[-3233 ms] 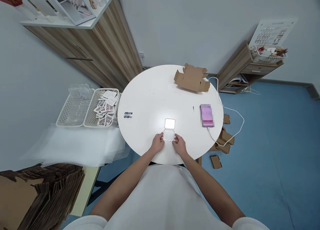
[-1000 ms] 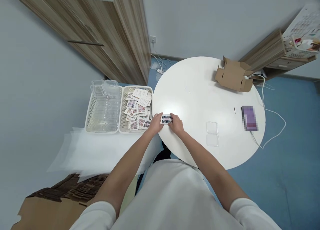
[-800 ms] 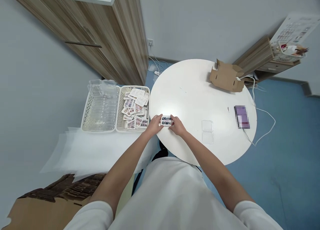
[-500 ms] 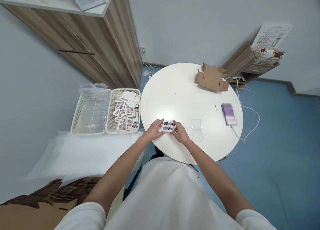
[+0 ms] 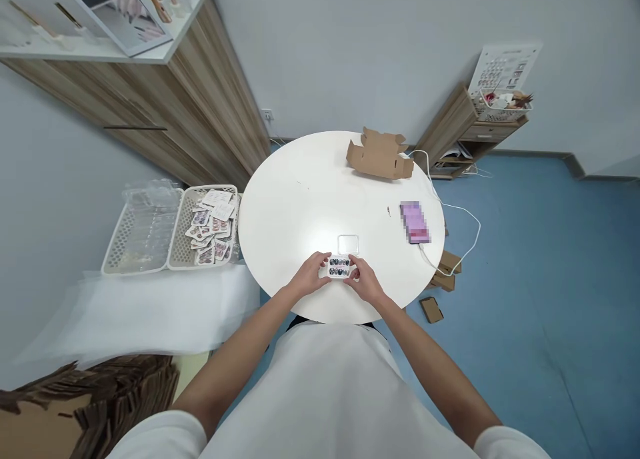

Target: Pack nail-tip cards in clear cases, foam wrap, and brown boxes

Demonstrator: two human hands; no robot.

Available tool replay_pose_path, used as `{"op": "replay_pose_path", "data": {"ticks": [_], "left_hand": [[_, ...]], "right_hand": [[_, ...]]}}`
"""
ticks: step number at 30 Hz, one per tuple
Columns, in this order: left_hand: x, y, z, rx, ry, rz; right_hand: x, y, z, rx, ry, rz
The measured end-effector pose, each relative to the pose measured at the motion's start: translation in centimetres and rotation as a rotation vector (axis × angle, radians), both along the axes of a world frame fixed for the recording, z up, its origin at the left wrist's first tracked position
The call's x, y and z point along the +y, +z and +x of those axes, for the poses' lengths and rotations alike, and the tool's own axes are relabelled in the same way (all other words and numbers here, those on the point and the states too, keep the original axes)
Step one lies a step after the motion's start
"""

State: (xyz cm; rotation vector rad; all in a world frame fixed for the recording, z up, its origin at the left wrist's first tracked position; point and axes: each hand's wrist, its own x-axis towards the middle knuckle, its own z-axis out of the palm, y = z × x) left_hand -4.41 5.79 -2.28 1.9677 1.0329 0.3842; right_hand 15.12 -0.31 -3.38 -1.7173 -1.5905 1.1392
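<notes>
A white card of press-on nails [image 5: 339, 266], with two rows of dark and pale nails, is held flat by its two sides. My left hand [image 5: 310, 275] pinches its left edge, and my right hand [image 5: 365, 280] has the right edge between thumb and fingers. Just beyond the card lies an open clear plastic case [image 5: 349, 236] on the white round table [image 5: 285, 199]. The card and my hands cover the case's near half. Whether the card touches the case I cannot tell.
To the left, one white basket [image 5: 113, 249] holds clear plastic cases and another [image 5: 176, 249] holds nail cards. An unfolded cardboard box [image 5: 381, 156] and a pixelated purple object [image 5: 415, 223] with a white cable lie on the table. White sheets [image 5: 150, 319] hang below the baskets.
Both hands have carried the nail card rightward across the table, from beside the clear case to over its near half. The whole view has shifted too.
</notes>
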Motion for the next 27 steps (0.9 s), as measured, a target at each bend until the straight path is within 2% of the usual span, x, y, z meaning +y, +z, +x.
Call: {"op": "replay_pose_path", "data": {"ticks": [5,9,19,27], "left_hand": [[-1.7,-1.3,3.0,0.103,0.034,0.034],[-2.5,-2.2,4.3,0.221,0.088,0.093],[-0.8,-3.2,5.1,0.424,0.141,0.112],[-0.5,-4.5,5.1,0.409,0.13,0.12]], "right_hand": [[-1.1,-1.0,3.9,-0.1,0.072,0.026],[-1.1,-1.7,5.2,-0.227,0.104,0.016],[1.3,-4.1,5.0,-0.344,0.159,-0.042],[1.4,-5.0,4.6,-0.418,0.143,-0.027]]}}
